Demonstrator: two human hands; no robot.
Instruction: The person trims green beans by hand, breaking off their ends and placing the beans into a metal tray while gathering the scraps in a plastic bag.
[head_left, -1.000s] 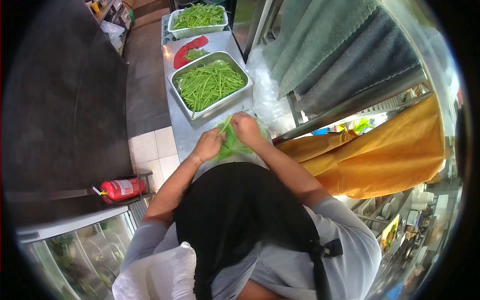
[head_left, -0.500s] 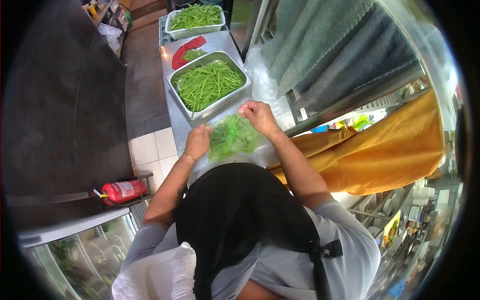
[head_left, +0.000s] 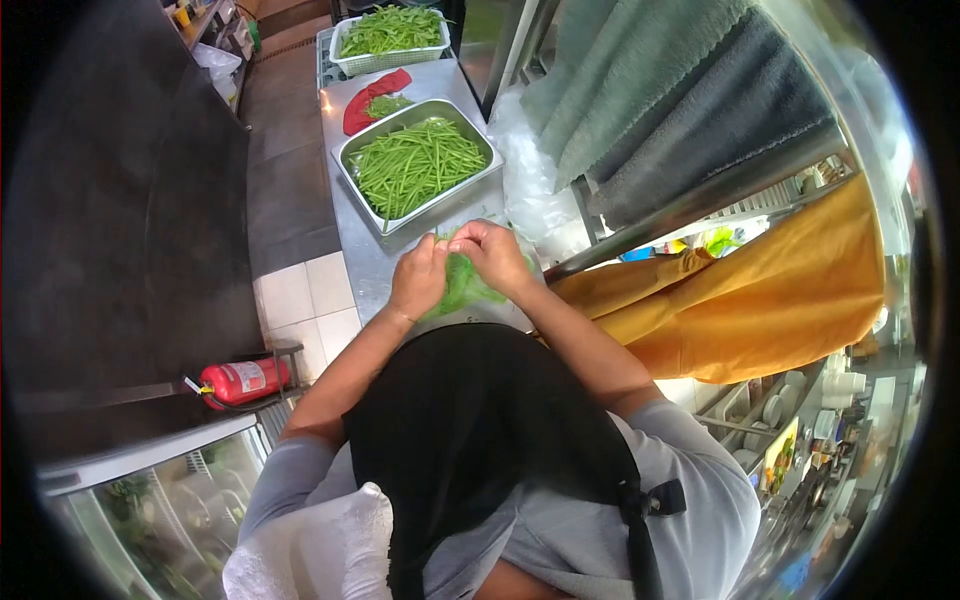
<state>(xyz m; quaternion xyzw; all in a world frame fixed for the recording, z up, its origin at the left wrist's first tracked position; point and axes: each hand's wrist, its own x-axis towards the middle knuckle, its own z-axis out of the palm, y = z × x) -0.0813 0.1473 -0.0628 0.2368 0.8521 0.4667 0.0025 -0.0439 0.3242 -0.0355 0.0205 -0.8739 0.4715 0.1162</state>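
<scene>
A thin, see-through green plastic bag [head_left: 466, 288] lies at the near end of the metal table, right in front of my apron. My left hand [head_left: 418, 277] is closed in a pinch on its gathered top. Close against it, my right hand [head_left: 490, 258] pinches the same top edge, and the fingertips of both hands nearly meet. My fingers cover the part of the bag they grip. Just beyond my hands sits a steel pan [head_left: 492, 170] heaped with green beans [head_left: 415, 168].
Behind the pan are a red cloth [head_left: 362, 112] with green trimmings [head_left: 388, 106] and a white basket [head_left: 350, 66] of greens. Clear plastic [head_left: 528, 170] lies along the right side. Towels [head_left: 660, 110] and an orange cloth [head_left: 760, 290] hang at right. A fire extinguisher [head_left: 245, 382] stands at left.
My hands have come together from either side of the bag. The bag's corners, held apart before, are now gathered between my fingertips. The pan and beans have stayed put.
</scene>
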